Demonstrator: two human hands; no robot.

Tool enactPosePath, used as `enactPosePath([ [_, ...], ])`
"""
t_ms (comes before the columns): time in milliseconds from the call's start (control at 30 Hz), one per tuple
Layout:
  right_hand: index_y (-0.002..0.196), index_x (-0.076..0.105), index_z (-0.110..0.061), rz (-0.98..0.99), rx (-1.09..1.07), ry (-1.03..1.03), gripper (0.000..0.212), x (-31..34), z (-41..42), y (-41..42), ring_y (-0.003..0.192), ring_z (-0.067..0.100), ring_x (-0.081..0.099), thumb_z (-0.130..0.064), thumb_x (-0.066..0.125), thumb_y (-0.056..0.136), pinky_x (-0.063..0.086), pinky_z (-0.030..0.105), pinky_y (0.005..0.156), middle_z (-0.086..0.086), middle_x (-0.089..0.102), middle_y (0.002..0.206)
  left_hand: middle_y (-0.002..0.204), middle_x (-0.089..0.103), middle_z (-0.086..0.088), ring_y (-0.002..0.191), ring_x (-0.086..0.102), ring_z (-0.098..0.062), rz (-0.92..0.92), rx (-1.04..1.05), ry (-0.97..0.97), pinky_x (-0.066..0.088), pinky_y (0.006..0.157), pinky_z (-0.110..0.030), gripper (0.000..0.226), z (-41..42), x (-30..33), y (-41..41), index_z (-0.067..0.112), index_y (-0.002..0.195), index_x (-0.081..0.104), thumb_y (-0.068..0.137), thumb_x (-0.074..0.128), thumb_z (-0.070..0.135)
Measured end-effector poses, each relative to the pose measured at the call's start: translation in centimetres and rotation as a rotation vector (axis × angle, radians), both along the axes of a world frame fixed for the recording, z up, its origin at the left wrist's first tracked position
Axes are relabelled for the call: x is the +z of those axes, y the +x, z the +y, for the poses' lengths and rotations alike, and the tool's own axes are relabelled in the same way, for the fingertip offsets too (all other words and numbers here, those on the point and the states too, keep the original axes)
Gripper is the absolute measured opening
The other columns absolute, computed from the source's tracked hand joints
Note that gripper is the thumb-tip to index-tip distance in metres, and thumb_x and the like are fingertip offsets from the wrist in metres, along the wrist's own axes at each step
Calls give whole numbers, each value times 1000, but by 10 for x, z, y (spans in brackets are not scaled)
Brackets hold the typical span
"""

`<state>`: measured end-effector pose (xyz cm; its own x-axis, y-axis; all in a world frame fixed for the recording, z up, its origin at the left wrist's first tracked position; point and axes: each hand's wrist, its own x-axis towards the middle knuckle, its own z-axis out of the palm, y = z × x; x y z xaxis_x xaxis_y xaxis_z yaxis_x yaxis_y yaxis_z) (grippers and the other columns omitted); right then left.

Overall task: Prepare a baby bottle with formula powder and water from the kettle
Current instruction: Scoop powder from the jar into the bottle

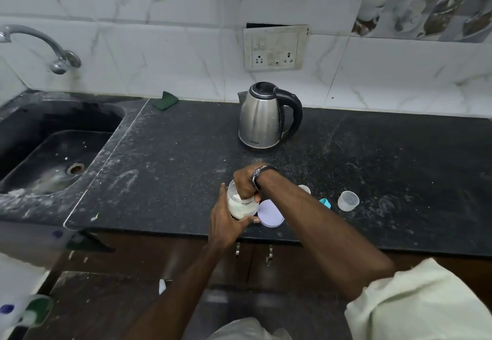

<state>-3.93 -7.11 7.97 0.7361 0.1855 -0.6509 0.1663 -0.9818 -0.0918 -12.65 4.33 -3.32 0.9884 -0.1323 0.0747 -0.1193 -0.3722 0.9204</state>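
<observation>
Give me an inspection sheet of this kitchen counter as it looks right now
Surface: black counter, dusted with white specks.
Job's things: powder jar open and tilted; its lid lies beside it; steel kettle upright near the wall; clear cap and blue piece lie apart.
Clutter: green cloth at the wall.
Grippers: left hand holds the jar; right hand reaches into its mouth.
Cables: nothing seen.
Surroundings: sink, tap, wall socket.

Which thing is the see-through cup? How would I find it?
Start at the shiny kettle by the wall, then come toward the counter's front edge, right of the arm. The see-through cup stands there, right of the small blue piece. It is the rightmost thing.
</observation>
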Motion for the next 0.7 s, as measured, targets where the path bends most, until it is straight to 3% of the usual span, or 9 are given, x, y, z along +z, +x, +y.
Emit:
enactPosePath([
  [67,63,65,-6,40,39,-12,9,-2,3,3,45,18,63,-3,57,60,50,24,50,2,64,44,135,59,13,122,57,-2,-27,-3,-32,50,99,-25,107,0,-1,1,34,144,38,53,89,57],
  [167,60,64,-6,-14,59,-30,6,-2,4,2,43,17,62,-2,61,63,46,20,42,1,63,44,127,61,20,117,59,1,-54,14,-27,53,97,-33,89,1,-4,3,41,135,45,59,87,57],
  [300,66,61,-6,-149,54,-29,12,5,6,-6,60,24,63,-4,72,62,44,22,48,8,68,69,131,60,19,120,57,1,-73,24,-1,52,99,-38,90,2,-9,4,37,139,44,61,88,54],
  [400,63,52,-11,-293,49,-3,19,10,3,-14,67,28,59,-6,70,68,42,28,57,18,72,94,132,60,18,120,57,1,-82,33,17,52,99,-36,93,3,-8,4,36,141,43,61,87,54],
  [467,81,62,-11,-389,57,19,9,15,0,-21,82,34,65,-11,69,74,42,31,62,18,70,105,133,59,16,122,56,0,-88,38,24,51,101,-35,94,2,-8,3,35,141,42,61,88,52],
  [533,100,67,-12,-469,69,30,25,17,-2,-28,95,36,67,-13,70,76,42,32,66,16,68,110,133,59,18,122,55,2,-93,36,28,49,101,-31,92,2,-8,3,36,141,42,62,88,49],
  [700,98,66,-11,-545,73,76,24,13,-3,-44,92,38,66,-9,69,74,41,33,64,17,66,105,131,60,18,119,55,5,-97,35,40,49,98,-26,90,3,-6,1,35,140,43,63,86,50],
])
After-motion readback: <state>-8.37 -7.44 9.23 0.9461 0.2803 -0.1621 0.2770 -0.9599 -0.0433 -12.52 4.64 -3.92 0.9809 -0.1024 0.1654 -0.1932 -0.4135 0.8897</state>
